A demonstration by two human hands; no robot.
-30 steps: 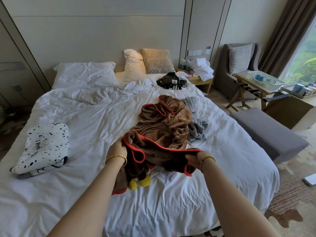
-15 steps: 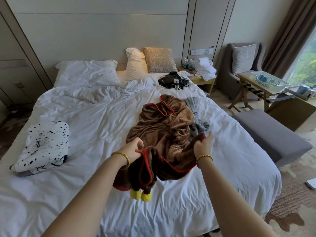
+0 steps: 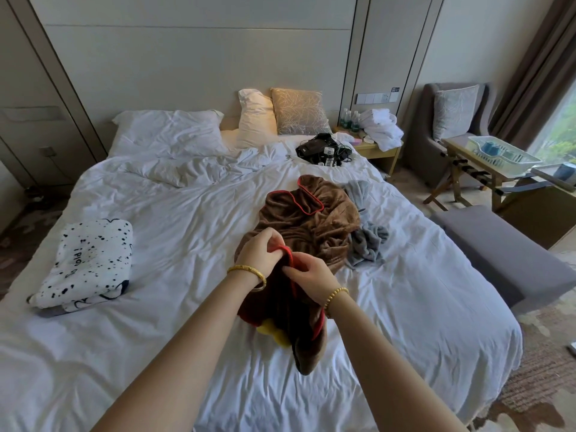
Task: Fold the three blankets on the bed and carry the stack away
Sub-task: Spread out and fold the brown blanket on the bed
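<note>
A brown blanket [image 3: 311, 219] with red trim lies crumpled in the middle of the bed [image 3: 187, 232], its near part lifted off the sheet. My left hand [image 3: 260, 252] and my right hand [image 3: 308, 277] are close together, both pinching the red edge, and the cloth hangs below them with yellow bits showing. A grey blanket [image 3: 367, 241] lies bunched just right of the brown one, partly under it. A white blanket with black spots [image 3: 90, 263] sits folded on the left side of the bed.
Black devices and cables [image 3: 322, 149] lie near the pillows [image 3: 299, 112]. A grey bench [image 3: 498, 254] stands along the bed's right side. Behind it are a nightstand with towels [image 3: 381, 129], an armchair [image 3: 452, 120] and a table with a dish rack [image 3: 501, 154].
My hands, spread apart along the red trim a second ago, have come together over the blanket. The held edges now meet and the cloth hangs doubled beneath them.
</note>
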